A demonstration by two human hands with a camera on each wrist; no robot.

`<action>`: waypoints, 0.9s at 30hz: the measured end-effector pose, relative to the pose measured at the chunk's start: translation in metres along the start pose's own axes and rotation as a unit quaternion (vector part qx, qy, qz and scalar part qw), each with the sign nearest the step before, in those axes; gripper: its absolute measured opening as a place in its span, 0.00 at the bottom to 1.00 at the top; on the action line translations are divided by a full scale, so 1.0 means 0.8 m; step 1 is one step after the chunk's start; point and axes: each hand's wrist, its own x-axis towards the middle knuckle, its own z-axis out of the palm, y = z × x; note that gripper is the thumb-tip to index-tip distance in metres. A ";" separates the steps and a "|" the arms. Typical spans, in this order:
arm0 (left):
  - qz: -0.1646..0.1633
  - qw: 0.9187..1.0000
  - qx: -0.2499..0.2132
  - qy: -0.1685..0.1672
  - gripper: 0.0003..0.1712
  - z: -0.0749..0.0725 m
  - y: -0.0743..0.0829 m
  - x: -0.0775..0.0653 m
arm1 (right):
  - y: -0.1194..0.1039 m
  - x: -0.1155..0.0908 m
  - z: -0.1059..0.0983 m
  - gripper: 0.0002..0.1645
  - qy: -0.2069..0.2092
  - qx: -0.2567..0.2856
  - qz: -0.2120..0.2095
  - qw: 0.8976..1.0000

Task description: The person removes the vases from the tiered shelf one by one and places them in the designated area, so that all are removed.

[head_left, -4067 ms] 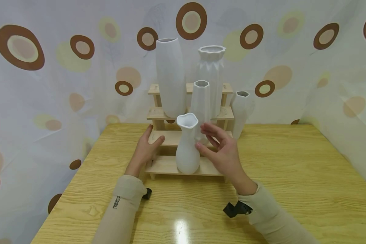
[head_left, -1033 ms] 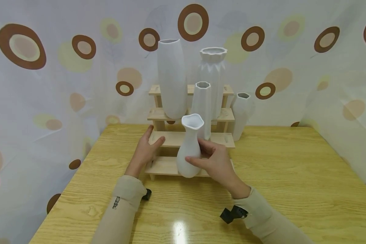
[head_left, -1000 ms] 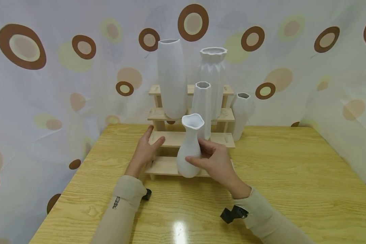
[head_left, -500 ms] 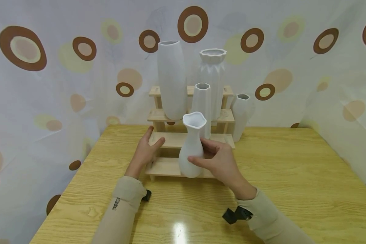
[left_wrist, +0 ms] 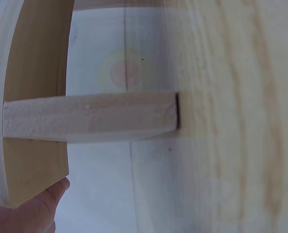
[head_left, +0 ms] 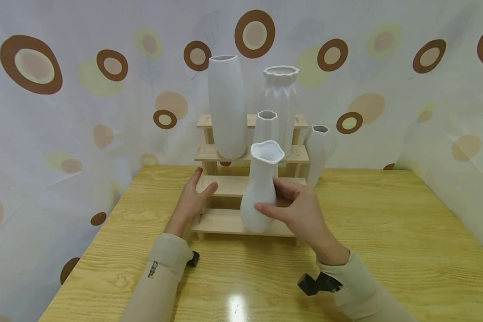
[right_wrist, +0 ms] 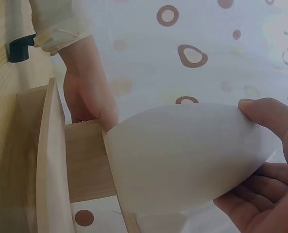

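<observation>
The right hand [head_left: 302,210] grips the wavy-mouthed white vase [head_left: 260,190] round its belly, thumb in front and fingers curled behind it. The vase stands tilted at the front of the wooden step shelf [head_left: 225,221], over the lowest step; whether its base touches that step cannot be told, since the hand and the vase's own body hide the contact. In the right wrist view the vase [right_wrist: 182,160] fills most of the frame, its neck cut off, with only a thumb tip and some fingers [right_wrist: 267,116] showing at the edge.

The left hand [head_left: 191,199] rests with relaxed fingers against the left end of the shelf, thumb laid on the second step. The left wrist view is nearly all blurred wood [left_wrist: 85,121]; just a bit of that hand [left_wrist: 32,211] shows in the corner, so the hold is unclear there.

On the shelf behind the held vase stand a tall smooth vase [head_left: 226,107], a pleated vase [head_left: 281,103] and a small faceted vase [head_left: 266,125], the last partly hidden by the held one. Right of the shelf, a fourth vase [head_left: 318,150] stands on the table [head_left: 386,232], its foot hidden by the shelf. A dotted curtain [head_left: 64,89] hangs behind.
</observation>
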 end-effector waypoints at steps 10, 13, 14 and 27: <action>0.001 1.000 -0.001 -0.002 0.52 0.000 0.001 -0.002 | -0.019 -0.004 -0.021 0.37 0.024 -0.018 0.010 1.000; 0.000 1.000 -0.001 -0.003 0.52 0.000 0.001 -0.002 | -0.026 -0.005 -0.028 0.36 0.032 -0.021 0.014 0.999; 0.000 1.000 0.001 -0.003 0.52 -0.001 0.001 -0.002 | -0.028 -0.006 -0.030 0.36 0.035 -0.023 0.014 0.999; 0.000 1.000 -0.001 -0.002 0.52 0.001 0.000 -0.001 | -0.048 -0.009 -0.055 0.32 0.094 -0.026 -0.022 0.995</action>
